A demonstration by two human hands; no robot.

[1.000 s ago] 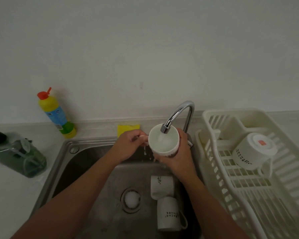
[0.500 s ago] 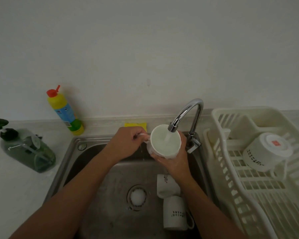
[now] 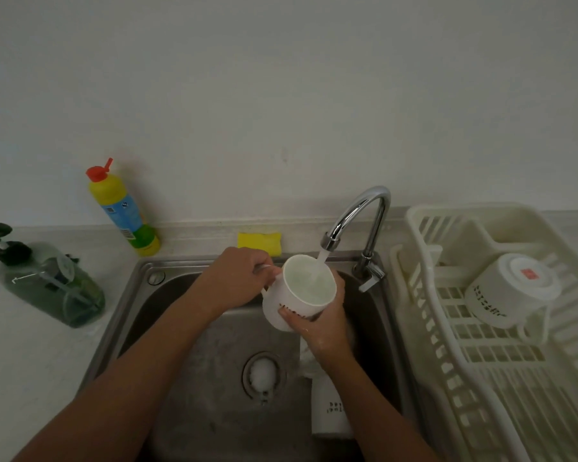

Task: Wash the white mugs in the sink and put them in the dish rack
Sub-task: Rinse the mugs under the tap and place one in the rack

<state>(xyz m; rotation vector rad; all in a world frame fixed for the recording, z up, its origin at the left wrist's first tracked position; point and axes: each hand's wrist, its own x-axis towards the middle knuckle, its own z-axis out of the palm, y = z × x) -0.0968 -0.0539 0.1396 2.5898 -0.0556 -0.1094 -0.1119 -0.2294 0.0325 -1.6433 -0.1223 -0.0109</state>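
I hold a white mug (image 3: 301, 295) under the running faucet (image 3: 357, 215), and water streams into its open mouth. My left hand (image 3: 237, 281) grips the mug's handle on its left side. My right hand (image 3: 324, 323) wraps round the mug's lower body from beneath. Two more white mugs lie in the steel sink (image 3: 141, 295) under my right forearm; one mug (image 3: 329, 411) shows black lettering, the other mug (image 3: 306, 356) is mostly hidden. Another white mug (image 3: 511, 290) rests upside down in the cream dish rack (image 3: 481, 378) at right.
A yellow sponge (image 3: 259, 241) sits on the ledge behind the sink. A yellow and green bottle with a red cap (image 3: 122, 208) stands at back left. A dark green pump soap bottle (image 3: 47, 281) is on the counter at left. Foam covers the drain (image 3: 262, 375).
The mug has tilted so its side lettering shows, and my right hand has slid lower on its body. The view has shifted left and down a little.
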